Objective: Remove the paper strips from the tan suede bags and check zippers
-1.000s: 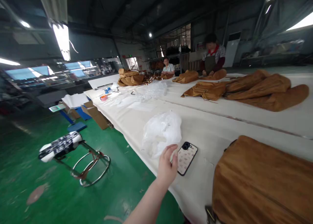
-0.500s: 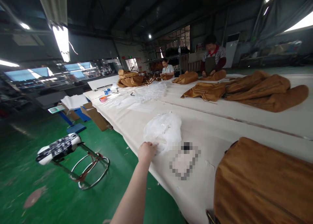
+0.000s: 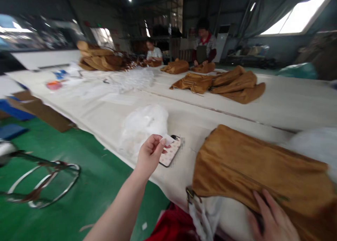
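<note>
My left hand (image 3: 150,151) pinches a small white slip (image 3: 167,140), perhaps paper or a packet, between thumb and fingers. Below and behind it on the table lies a phone in a patterned case (image 3: 168,155), partly covered by the hand. A crumpled clear plastic bag (image 3: 147,123) sits just beyond. My right hand (image 3: 275,218) rests with spread fingers on the near side of a brown suede-like bag (image 3: 252,163), close to its zipper. A metal clasp and pale straps hang at the bag's near left corner.
More brown bags (image 3: 234,83) lie across the long cream-covered table (image 3: 181,118). Clear plastic sheets (image 3: 131,81) spread at its far left. Two co-workers (image 3: 205,49) handle bags at the far side. A metal-framed stool (image 3: 44,185) stands on the green floor.
My left hand has lifted from the plastic bag, now with the white slip in it. My right hand has come into view on the brown bag. The view has turned right.
</note>
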Demonstrator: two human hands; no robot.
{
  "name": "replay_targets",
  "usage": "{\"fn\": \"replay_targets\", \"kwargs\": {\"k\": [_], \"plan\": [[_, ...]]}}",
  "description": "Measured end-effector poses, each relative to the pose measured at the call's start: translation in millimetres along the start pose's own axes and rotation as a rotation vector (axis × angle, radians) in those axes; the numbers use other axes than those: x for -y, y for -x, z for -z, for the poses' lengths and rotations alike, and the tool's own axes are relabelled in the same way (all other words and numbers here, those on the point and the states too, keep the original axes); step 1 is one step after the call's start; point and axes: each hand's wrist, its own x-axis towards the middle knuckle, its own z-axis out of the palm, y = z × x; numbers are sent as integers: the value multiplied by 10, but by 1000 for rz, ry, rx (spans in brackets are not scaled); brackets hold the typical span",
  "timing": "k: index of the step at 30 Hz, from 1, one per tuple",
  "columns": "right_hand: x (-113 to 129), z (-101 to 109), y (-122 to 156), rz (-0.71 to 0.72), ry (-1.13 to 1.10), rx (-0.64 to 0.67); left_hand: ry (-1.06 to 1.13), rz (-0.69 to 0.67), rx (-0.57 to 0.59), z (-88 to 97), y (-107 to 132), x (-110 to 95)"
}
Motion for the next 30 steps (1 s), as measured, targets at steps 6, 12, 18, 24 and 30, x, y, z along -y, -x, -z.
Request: {"fn": "replay_targets", "kwargs": {"k": [6,12,18,24,30], "plan": [[165,407,-64,-82,-30,194,221,-75,679,-1135,530,-491],[-57,718,-62,-366,-131,70,138,-61,952,-1991,646,-642],[-217,568,-404,-532,141,173,49,282,1057,-2610,707,-432],[-198,415,-527,-527,336,233,38,307,1045,-2616,815,-148],[-160,507,-451,-379,310,293,25,342,1067,-2557,852,-105]]}}
